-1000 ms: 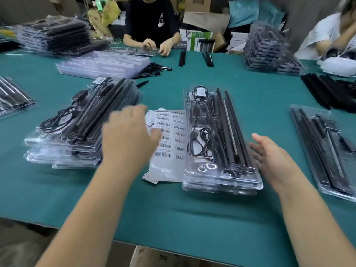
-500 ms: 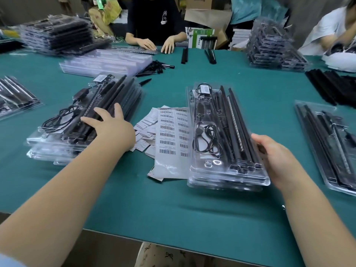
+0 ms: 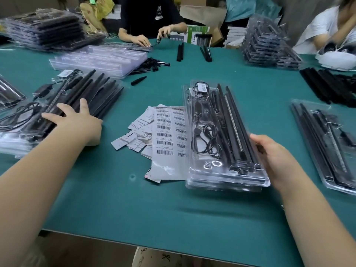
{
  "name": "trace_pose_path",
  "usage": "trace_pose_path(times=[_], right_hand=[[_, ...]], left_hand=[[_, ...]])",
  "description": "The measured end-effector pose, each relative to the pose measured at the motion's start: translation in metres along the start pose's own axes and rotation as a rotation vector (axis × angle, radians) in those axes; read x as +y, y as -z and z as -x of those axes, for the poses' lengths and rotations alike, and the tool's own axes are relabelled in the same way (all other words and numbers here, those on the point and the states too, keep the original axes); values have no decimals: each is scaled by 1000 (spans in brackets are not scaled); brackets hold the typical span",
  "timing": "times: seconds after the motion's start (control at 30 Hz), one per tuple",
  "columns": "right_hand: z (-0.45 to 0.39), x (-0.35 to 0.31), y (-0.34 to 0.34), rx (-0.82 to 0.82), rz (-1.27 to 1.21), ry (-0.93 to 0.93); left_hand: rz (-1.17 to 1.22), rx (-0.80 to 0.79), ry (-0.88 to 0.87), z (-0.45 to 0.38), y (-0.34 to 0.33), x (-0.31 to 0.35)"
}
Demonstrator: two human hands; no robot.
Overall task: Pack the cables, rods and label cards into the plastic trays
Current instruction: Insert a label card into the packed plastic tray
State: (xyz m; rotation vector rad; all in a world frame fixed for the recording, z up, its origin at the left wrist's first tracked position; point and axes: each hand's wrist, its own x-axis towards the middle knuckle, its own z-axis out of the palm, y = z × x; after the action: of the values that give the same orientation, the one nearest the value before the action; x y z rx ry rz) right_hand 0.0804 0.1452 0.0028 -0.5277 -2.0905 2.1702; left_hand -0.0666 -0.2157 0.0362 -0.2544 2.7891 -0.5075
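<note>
A clear plastic tray (image 3: 227,176) lies in the middle of the green table, on top of other clear trays. It holds black rods (image 3: 236,130), a coiled black cable (image 3: 204,139) and a small label card (image 3: 203,86). My right hand (image 3: 273,158) grips this tray's right edge near the front corner. At the left, my left hand (image 3: 77,120) rests with spread fingers on the black rods of the top tray in a stack of filled trays (image 3: 57,105). Barcode label sheets and loose label cards (image 3: 165,135) lie between the two stacks.
Another filled tray (image 3: 325,145) lies at the right edge. Loose black rods (image 3: 327,85) sit far right, empty clear trays (image 3: 100,60) and packed stacks (image 3: 269,43) farther back. Two people work at the table's far side. The table's front edge (image 3: 154,245) is close to me.
My left hand has swung left from above the label sheets onto the left stack's rods. My right hand has closed on the middle tray's right edge.
</note>
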Motion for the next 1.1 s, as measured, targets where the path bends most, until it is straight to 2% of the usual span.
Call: trace_pose_path(times=[0.07,0.1,0.13,0.17,0.2,0.23,0.3,0.37,0.43,0.5,0.7,0.87,1.1], right_hand=[[-3,1,-2,-17,-19,10],[-5,2,-3,-35,-29,11],[-7,1,-4,-66,-33,12],[-8,1,-6,-115,-23,25],[-10,0,-7,-166,-11,41],[-11,0,-7,-205,-10,48],[-13,-1,-5,-230,-47,31],[-15,0,-3,-253,-97,31],[-15,1,-3,-245,-119,53],[-16,1,-1,-171,-188,35],[-14,0,4,-258,-413,-27],[-17,-7,26,-244,-290,-32],[-27,-27,78,34,-41,-66]], left_hand=[[-6,39,4,7,6,3],[14,148,-43,12,8,8],[107,296,-129,19,11,15],[291,442,-249,30,13,26],[557,512,-375,45,15,41],[842,460,-460,66,20,57],[1208,131,-555,105,23,91],[1274,-121,-614,130,18,120],[1344,-220,-640,138,15,137],[1401,-259,-605,142,19,144],[1483,-224,-591,156,23,156],[1485,-264,-614,161,26,170],[1433,-343,-670,157,45,228]])
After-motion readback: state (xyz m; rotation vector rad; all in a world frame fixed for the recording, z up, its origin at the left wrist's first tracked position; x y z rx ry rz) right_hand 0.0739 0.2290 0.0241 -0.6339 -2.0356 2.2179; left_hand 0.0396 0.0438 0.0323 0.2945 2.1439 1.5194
